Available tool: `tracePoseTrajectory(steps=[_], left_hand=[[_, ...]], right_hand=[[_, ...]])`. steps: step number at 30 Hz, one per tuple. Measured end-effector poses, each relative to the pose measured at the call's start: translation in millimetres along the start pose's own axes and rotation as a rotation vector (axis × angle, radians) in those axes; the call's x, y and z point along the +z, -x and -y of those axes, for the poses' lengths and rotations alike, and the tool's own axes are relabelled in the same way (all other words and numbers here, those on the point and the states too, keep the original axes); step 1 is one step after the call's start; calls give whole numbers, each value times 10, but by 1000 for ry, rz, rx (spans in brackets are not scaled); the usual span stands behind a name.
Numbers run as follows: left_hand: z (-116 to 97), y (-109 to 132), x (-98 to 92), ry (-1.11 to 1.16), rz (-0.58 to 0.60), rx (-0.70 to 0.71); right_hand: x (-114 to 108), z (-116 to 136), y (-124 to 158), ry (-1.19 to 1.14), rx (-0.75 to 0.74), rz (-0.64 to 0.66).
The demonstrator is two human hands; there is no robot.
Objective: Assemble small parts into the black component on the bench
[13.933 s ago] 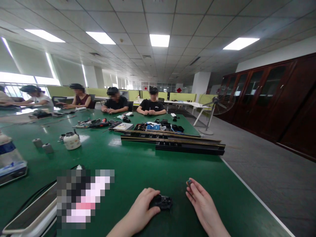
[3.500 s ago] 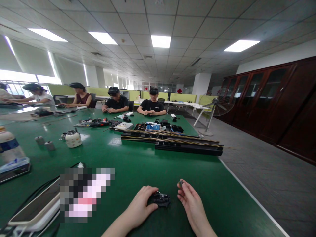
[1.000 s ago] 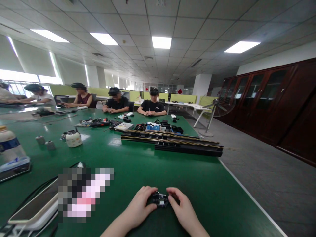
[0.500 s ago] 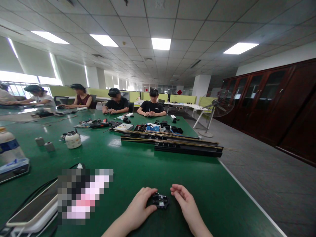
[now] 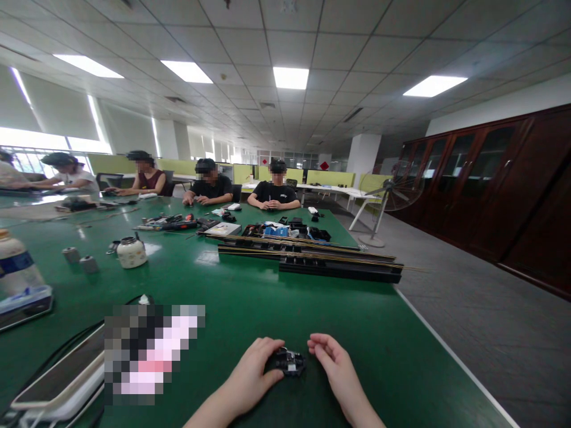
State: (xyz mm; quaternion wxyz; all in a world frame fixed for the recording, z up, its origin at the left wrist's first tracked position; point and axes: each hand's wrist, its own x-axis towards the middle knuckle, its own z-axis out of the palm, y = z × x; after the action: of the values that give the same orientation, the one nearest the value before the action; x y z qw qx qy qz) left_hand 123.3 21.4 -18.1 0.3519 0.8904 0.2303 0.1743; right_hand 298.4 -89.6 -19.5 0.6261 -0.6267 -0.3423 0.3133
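Low on the green table, my left hand (image 5: 257, 370) grips the left side of a small black device (image 5: 291, 361), with fingers behind it and the thumb in front. The device has dark, uneven parts, a shiny silvery strip along its top and a small pale patch near the front. Just right of it, and apart from it, is my right hand (image 5: 333, 359). Its thumb and fingertips are drawn together in a pinch; anything between them is too small to make out.
Black rails with thin brass-coloured rods (image 5: 341, 270) lie across the table ahead. Behind them are a parts tray (image 5: 276, 230) and several tools (image 5: 172, 223). To my left lie a phone (image 5: 62, 362), cables, a white jar (image 5: 132, 252) and a bottle (image 5: 18, 264). Several people sit beyond.
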Motion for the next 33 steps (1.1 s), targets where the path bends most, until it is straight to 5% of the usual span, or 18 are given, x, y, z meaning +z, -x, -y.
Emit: tracePoseTrajectory(steps=[11, 21, 33], left_hand=[[-24, -1, -17, 18, 2, -4], [14, -3, 12, 20, -10, 8], [14, -4, 15, 28, -19, 13]], right_hand=[[32, 21, 42, 91, -52, 39], [119, 195, 187, 482, -182, 159], [144, 167, 199, 628, -203, 219]])
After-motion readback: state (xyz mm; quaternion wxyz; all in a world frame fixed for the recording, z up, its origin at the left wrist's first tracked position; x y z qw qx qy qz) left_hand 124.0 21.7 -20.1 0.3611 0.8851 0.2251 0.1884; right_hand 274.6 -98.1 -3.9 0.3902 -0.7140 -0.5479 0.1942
